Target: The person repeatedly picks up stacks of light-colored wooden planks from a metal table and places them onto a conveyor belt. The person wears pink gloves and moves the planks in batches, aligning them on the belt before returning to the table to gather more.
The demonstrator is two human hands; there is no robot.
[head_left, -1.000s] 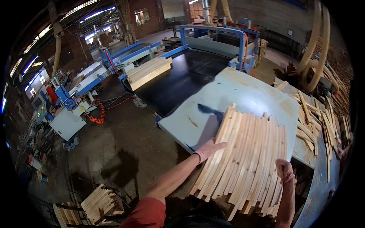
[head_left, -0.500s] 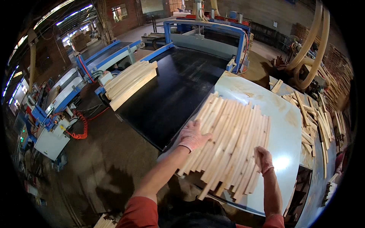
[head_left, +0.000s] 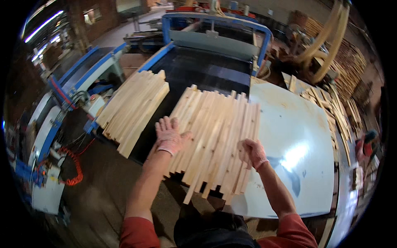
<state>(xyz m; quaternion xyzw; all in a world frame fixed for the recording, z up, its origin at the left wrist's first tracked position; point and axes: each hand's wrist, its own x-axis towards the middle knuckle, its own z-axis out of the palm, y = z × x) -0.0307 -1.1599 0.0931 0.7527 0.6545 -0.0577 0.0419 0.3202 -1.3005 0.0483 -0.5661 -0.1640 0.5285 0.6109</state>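
Note:
A wide row of pale wooden strips (head_left: 213, 136) lies side by side, with uneven ends, across the black conveyor belt (head_left: 194, 62) and the edge of the smooth light-coloured table (head_left: 285, 111). My left hand (head_left: 168, 136), in a thin pinkish glove, rests on the row's left edge with fingers spread. At the right edge, my gloved right hand (head_left: 253, 152) has its fingers curled against the outer strips. A second bundle of wooden strips (head_left: 136, 105) sits on the belt's left side, a gap away from the row.
A blue machine frame (head_left: 217, 18) spans the far end of the belt. Loose wood pieces (head_left: 331, 111) and thick beige hoses (head_left: 326, 45) are at the right. An orange coiled hose (head_left: 74, 165) hangs by machinery at the left.
Both hands and the row of strips have moved left, from the light table onto the black belt, nearer the other bundle. The view has shifted too.

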